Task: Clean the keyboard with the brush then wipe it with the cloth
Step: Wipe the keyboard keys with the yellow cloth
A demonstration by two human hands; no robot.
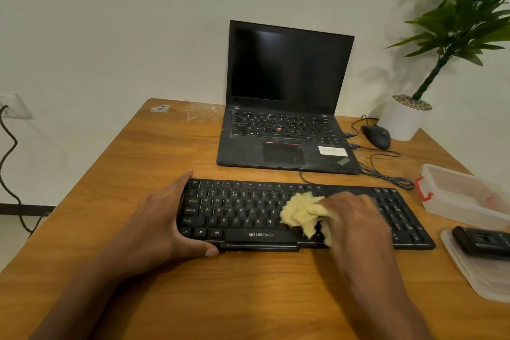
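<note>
Looks like the wiping stage: right hand (356, 218) presses the bunched yellow cloth (303, 214) mid-keyboard (242, 212), left hand (165, 218) grips its left end on the tabletop (248, 298). Brushing's probably done; the number pad is left.

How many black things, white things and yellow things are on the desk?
Black: 4, the keyboard, laptop, mouse and the black object on the lid at the right.
White: 1, the plant pot.
Yellow: 1, the cloth in the right hand.
Total: 6
</note>
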